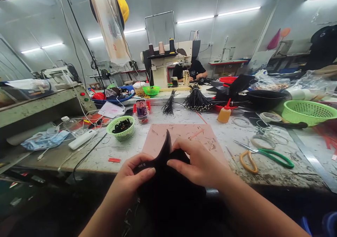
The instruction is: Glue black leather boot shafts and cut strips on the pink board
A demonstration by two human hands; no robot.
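Observation:
A dark, bendable black piece [163,152], leather-like and with small pale printed figures on its left part, is held up over the front edge of the table. Its narrow tip curves upward between my hands. My left hand [137,174] pinches the printed end between thumb and fingers. On the other side my right hand [196,161] grips the piece with bent fingers and thumb. The lower part merges with the dark area in front of me, so its full shape is hidden. Beneath and behind it lies a pink mat [155,137] with dark scraps.
Scissors [263,154] and a glue bottle [225,113] lie to the right. Left stands a green basket [121,133] of small black parts, near a propped phone [141,109]. Black cord bundles [197,98] rest farther back. Beyond, a person [195,72] sits behind a sewing machine [163,68].

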